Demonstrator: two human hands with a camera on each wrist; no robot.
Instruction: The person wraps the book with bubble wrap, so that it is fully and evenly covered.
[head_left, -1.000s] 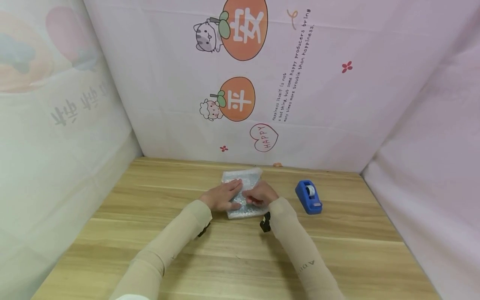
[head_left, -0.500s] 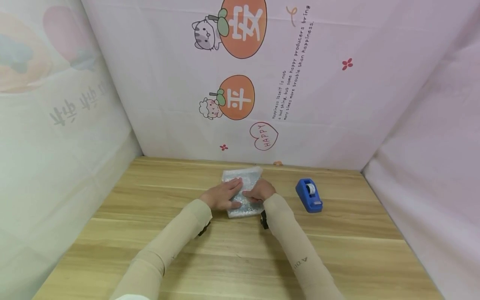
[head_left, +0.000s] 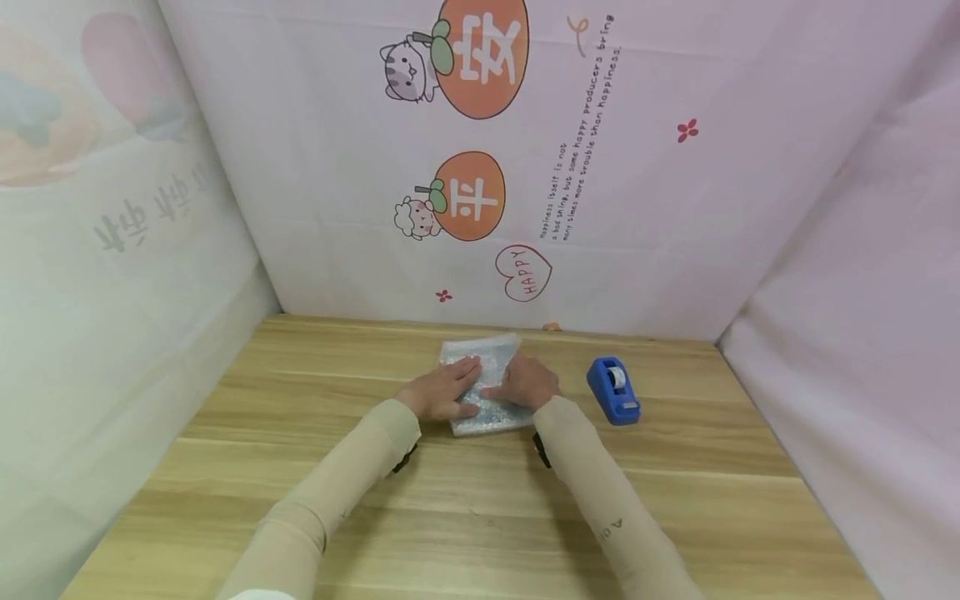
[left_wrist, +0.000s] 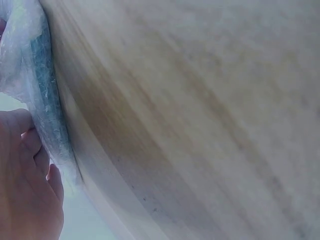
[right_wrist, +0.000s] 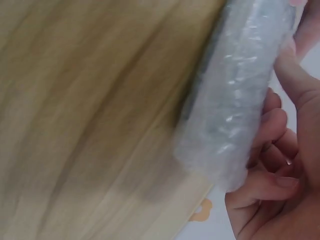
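A flat package in bubble wrap [head_left: 493, 365] lies on the wooden table, near its back edge. My left hand [head_left: 442, 393] rests on its left part with the fingers laid out straight. On the right part, my right hand [head_left: 531, 383] presses the wrap with its extended thumb. The right wrist view shows that hand's other fingers [right_wrist: 272, 125] curled in beside the package [right_wrist: 235, 95], gripping nothing. In the left wrist view the package edge [left_wrist: 47, 85] appears past the left hand [left_wrist: 25, 185].
To the right of the package stands a blue tape dispenser [head_left: 613, 392] with a roll of clear tape. Printed white cloth [head_left: 637, 275] hangs behind the wooden table [head_left: 450, 517], and pale cloth walls close off both sides.
My right hand has shifted slightly over the package, its thumb now extended onto the wrap. My left hand stays put on it. The tape dispenser has not moved.
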